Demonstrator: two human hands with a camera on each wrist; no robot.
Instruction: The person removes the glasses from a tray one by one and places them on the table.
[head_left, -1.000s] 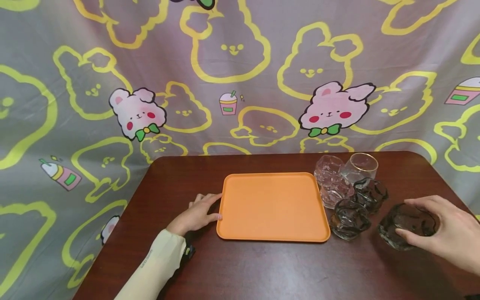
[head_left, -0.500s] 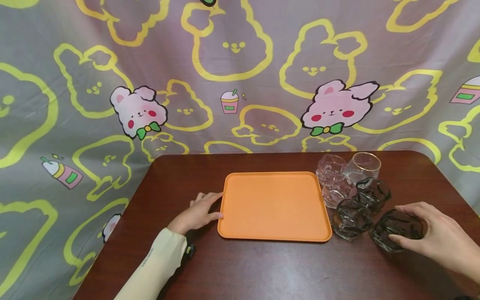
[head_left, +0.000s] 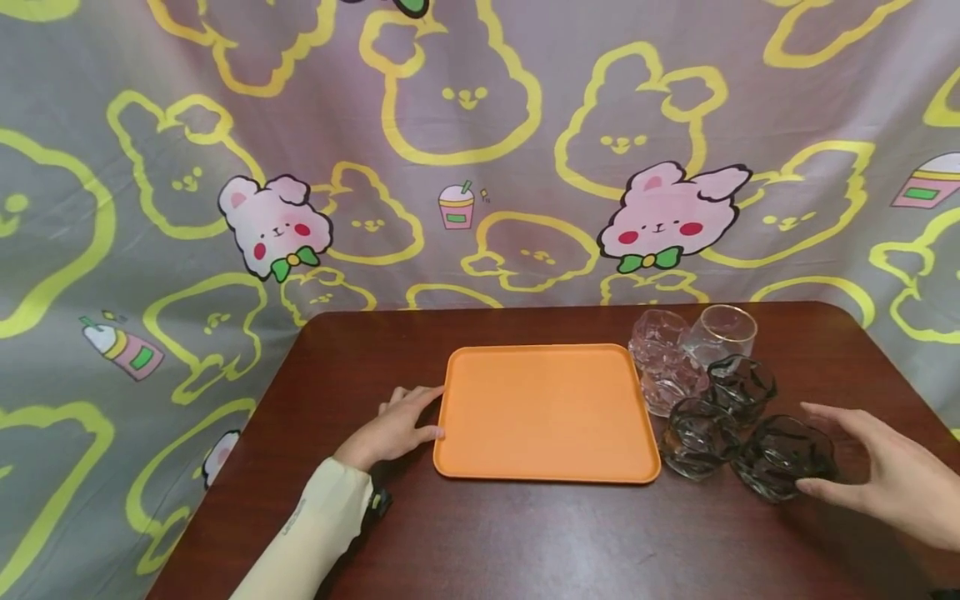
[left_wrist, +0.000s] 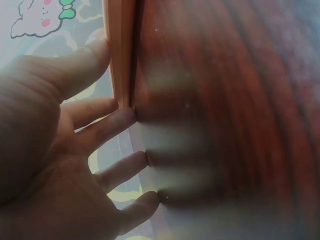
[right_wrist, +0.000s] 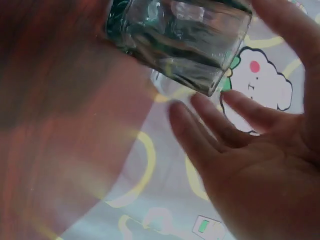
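Note:
An orange rectangular tray (head_left: 547,414) lies flat on the table. At its left edge rests my left hand (head_left: 393,427), thumb and fingers spread and touching the rim; the left wrist view shows the tray's edge (left_wrist: 121,55) beside the thumb and fingertips on the tabletop. On the right, a dark smoky glass (head_left: 783,458) stands on the table. Around its right side is my right hand (head_left: 892,471), fingers extended and thumb close to the glass. In the right wrist view this glass (right_wrist: 185,42) stands apart from the fingertips.
Beside the tray's right edge stand two more dark glasses (head_left: 701,437), pinkish clear glasses (head_left: 671,383) and a clear gold-rimmed glass (head_left: 722,333), close together. A patterned curtain (head_left: 525,167) hangs behind the dark brown table (head_left: 525,533).
The right hand brought the dark glass leftward and down beside the other dark glasses. Its fingers have since loosened and drawn off the glass. My left hand has stayed put.

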